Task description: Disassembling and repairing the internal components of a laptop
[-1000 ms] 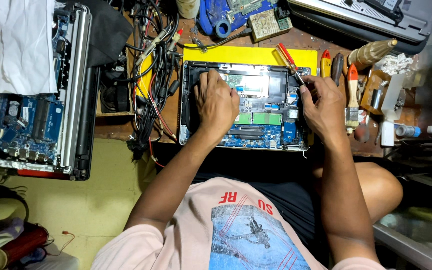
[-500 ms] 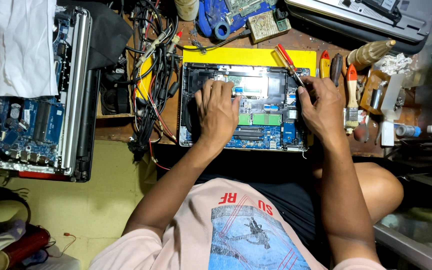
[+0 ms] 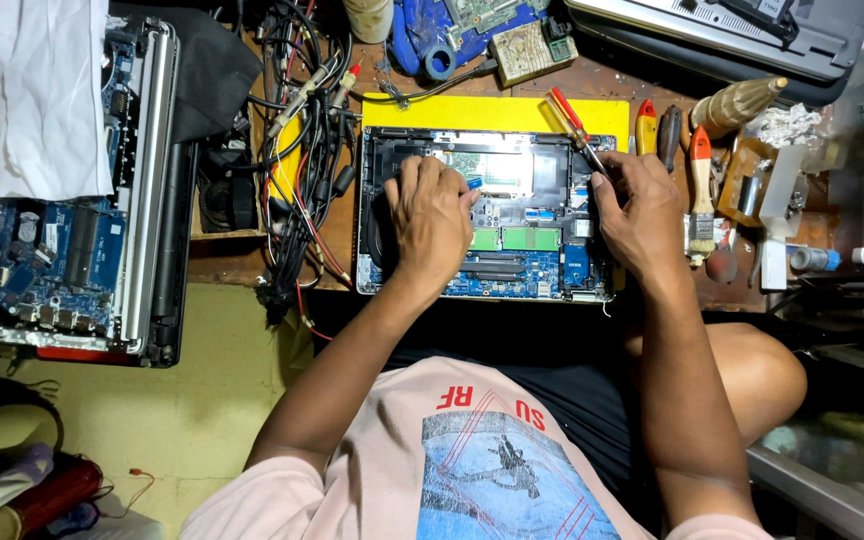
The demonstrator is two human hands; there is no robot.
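Barely any change from half a second back: both hands sit over the open laptop (image 3: 487, 215) as before, left hand (image 3: 432, 220) shifted slightly across the board. Laptop lies bottom-up, cover off, on a yellow mat (image 3: 492, 112) at desk centre, just ahead of the person's lap. Second opened laptop (image 3: 62, 180) far left, white cloth (image 3: 47, 95) draped on it. Cable tangle (image 3: 302, 150) between the two machines. Left hand lies palm-down on the board's left half, fingers curled together, tips pressing near a small blue part; cannot tell if it pinches anything. Right hand (image 3: 642, 215) pinches a red-and-yellow screwdriver (image 3: 572, 125), tip down at the laptop's right edge. Brush (image 3: 702, 195) and more drivers just right of the mat.

Risk, my read: driver tip slipping off a screw and gouging the board. Left-hand weight could stress connectors. Loose screws could vanish into the clutter.
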